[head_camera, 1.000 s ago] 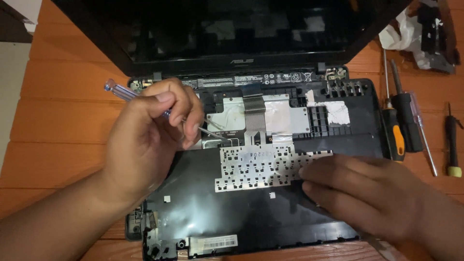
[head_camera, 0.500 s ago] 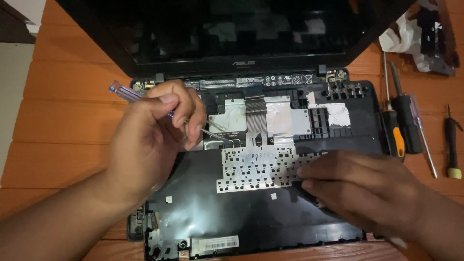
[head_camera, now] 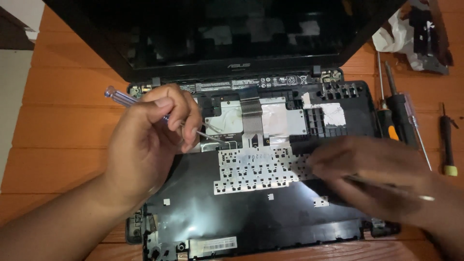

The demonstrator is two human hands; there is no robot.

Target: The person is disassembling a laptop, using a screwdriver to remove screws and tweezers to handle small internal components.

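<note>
Keyboard point(head_camera: 261, 169) flipped face down over the palm-rest end of the opened laptop base point(head_camera: 348, 104), pale perforated backing up, flat ribbon cable point(head_camera: 251, 116) running from its top edge over the silver shield plate point(head_camera: 282, 118) toward the hinge. Left hand point(head_camera: 145, 145) curled in a pinch around a clear-handled screwdriver point(head_camera: 118, 96), shaft slanting down and to the right, tip resting near the small connector just left of the ribbon's lower end, right at the keyboard's upper left corner. Right hand point(head_camera: 372, 176) blurred, laid flat over the keyboard's right edge, fingers close together and pressing down; something thin and pale shows under it, but whether pinched or merely lying there, cannot tell. Looks like the connector-release stage of a keyboard removal: keyboard out of its bay yet tied to the board by that ribbon. Next move likely calls for a light touch, tip under the latch rather than on the cable, with the keyboard held steady so the ribbon takes no pull. Dark screen point(head_camera: 227, 34) tilted back behind. Off to the right on the orange wooden table point(head_camera: 63, 125), an orange-and-black screwdriver point(head_camera: 386, 123), a clear tester-type screwdriver point(head_camera: 411, 121) just beside it, a small yellow-capped driver point(head_camera: 448, 145) further out, crumpled white paper point(head_camera: 394, 36) at the top corner.
</note>
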